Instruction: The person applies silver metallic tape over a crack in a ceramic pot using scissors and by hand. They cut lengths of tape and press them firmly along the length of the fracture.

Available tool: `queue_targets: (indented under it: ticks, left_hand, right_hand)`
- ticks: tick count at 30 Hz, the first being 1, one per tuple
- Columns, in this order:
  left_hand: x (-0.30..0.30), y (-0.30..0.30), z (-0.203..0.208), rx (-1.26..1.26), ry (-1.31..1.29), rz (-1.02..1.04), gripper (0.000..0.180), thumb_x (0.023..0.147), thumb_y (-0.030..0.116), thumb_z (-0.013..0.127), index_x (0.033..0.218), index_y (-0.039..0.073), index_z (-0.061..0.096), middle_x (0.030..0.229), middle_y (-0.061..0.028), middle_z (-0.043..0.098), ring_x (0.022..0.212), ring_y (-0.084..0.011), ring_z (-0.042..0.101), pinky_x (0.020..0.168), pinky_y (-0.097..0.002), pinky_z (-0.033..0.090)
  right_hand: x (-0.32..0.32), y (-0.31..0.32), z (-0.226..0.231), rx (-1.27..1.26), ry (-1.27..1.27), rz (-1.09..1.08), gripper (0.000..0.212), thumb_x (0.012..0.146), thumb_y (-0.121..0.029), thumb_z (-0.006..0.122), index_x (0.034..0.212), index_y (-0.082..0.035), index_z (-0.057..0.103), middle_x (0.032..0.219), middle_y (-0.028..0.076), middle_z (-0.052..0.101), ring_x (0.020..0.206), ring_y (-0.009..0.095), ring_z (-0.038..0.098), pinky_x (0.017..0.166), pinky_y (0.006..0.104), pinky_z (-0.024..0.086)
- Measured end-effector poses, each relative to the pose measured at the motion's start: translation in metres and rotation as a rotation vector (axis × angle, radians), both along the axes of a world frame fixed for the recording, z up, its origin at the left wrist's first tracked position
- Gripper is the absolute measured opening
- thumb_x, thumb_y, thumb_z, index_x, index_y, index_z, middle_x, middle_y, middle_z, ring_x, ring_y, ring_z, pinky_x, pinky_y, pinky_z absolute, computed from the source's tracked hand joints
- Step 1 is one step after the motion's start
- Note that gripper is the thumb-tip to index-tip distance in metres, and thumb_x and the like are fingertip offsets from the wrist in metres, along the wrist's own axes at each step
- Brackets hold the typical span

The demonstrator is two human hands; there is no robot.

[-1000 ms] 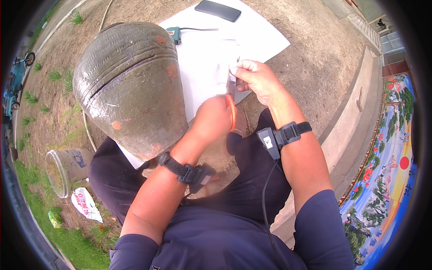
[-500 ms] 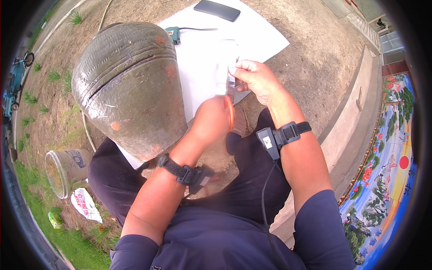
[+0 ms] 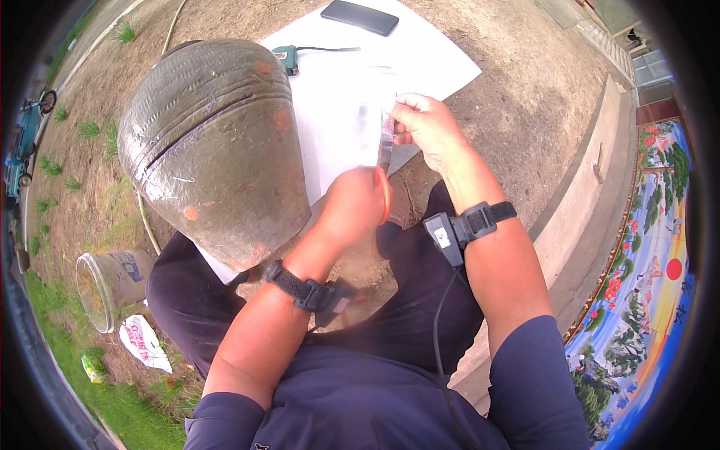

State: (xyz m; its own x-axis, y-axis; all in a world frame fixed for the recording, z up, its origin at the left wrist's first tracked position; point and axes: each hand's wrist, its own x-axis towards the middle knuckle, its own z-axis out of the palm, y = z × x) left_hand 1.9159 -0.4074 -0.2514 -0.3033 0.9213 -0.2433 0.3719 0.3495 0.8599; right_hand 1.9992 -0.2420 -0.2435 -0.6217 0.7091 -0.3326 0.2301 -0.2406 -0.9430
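My left hand (image 3: 352, 199) is closed around the orange-handled scissors (image 3: 386, 193), whose metal blades point away from me. Beyond it, my right hand (image 3: 427, 129) pinches the edge of a thin, see-through sheet (image 3: 379, 97) beside the blades. How far the blades are apart cannot be made out. Both hands work over a white board (image 3: 435, 56) on the ground. Left of my left hand, a large dark glazed clay jar (image 3: 217, 150) lies tilted across the board, with its grooved, rounded end away from me.
A green tape measure (image 3: 286, 58) and a black phone (image 3: 360, 17) lie on the board. To my left are a clear plastic bucket (image 3: 112, 281), a white plastic bag (image 3: 144, 343) and grass. A concrete step (image 3: 577, 187) and a painted wall (image 3: 645, 285) run along the right.
My right hand has shifted very slightly away from me with the sheet. The left hand keeps its grip on the scissors, its place nearly the same. The jar has not moved.
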Motion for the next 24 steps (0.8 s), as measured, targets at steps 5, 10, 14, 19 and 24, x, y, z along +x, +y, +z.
queue_targets:
  ticks: [5,10,14,19,24]
  left_hand:
    - [0.001,0.005,0.007,-0.089,0.054,-0.013,0.04,0.097,0.025,0.05,0.08,-0.006,0.068,0.072,-0.0286,0.063,0.075,-0.0455,0.065,0.07,-0.0482,0.051]
    - [-0.003,0.006,-0.005,-0.031,0.141,-0.056,0.04,0.095,0.028,0.051,0.084,-0.006,0.069,0.075,-0.0295,0.064,0.078,-0.0456,0.066,0.072,-0.0467,0.052]
    - [-0.004,0.01,0.008,-0.115,0.07,-0.005,0.046,0.094,0.037,0.055,0.092,-0.007,0.069,0.08,-0.0299,0.066,0.081,-0.0415,0.068,0.074,-0.0426,0.052]
    - [-0.006,0.01,0.016,-0.126,0.002,0.043,0.055,0.092,0.043,0.058,0.098,-0.01,0.068,0.083,-0.0283,0.069,0.083,-0.0323,0.071,0.077,-0.0382,0.053]
    - [-0.003,0.01,0.016,-0.09,0.007,0.055,0.037,0.092,0.028,0.053,0.087,-0.005,0.07,0.081,-0.03,0.066,0.083,-0.0456,0.066,0.076,-0.047,0.052]
  right_hand:
    - [0.004,0.0,0.006,0.007,-0.005,0.018,0.017,0.095,-0.021,0.067,0.099,-0.005,0.068,0.084,-0.001,0.064,0.071,0.009,0.057,0.064,0.0251,0.049]
    - [0.003,-0.003,0.01,0.003,0.004,0.073,0.017,0.094,-0.022,0.068,0.098,-0.005,0.068,0.083,-0.001,0.064,0.071,0.009,0.057,0.065,0.0251,0.049]
    - [0.006,-0.003,0.009,-0.012,0.014,0.084,0.017,0.094,-0.023,0.068,0.099,-0.006,0.069,0.087,-0.001,0.065,0.076,0.009,0.059,0.067,0.0255,0.05]
    - [0.005,-0.007,0.012,-0.046,0.04,0.098,0.019,0.094,-0.024,0.068,0.101,-0.007,0.069,0.09,-0.001,0.065,0.08,0.009,0.059,0.069,0.0261,0.051]
    - [0.005,-0.009,0.014,-0.039,0.024,0.075,0.02,0.093,-0.024,0.068,0.104,-0.006,0.069,0.092,-0.001,0.065,0.08,0.009,0.059,0.069,0.0264,0.051]
